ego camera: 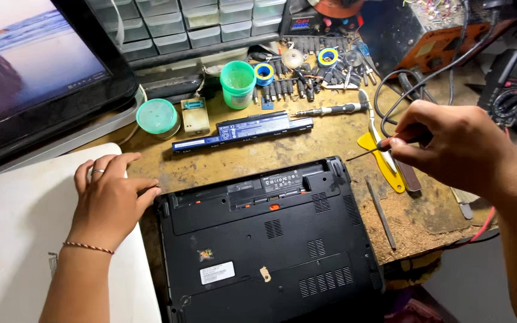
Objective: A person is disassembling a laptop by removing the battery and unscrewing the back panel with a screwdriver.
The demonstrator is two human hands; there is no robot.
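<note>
A black laptop (270, 239) lies upside down on the worn wooden bench, its battery bay empty at the far edge. The long black battery (243, 130) lies apart, just beyond it. My left hand (110, 194) rests flat at the laptop's left corner, partly on a white laptop lid (13, 233). My right hand (450, 146) hovers above the laptop's far right corner, holding a thin screwdriver (369, 152) whose tip points left toward that corner.
A monitor (31, 72) stands at the far left. Green tubs (237, 84), tape rolls, screwdriver bits, another screwdriver (330, 110), a yellow pry tool (384, 164), a metal spudger (380, 212), cables and a multimeter (513, 87) crowd the bench's back and right.
</note>
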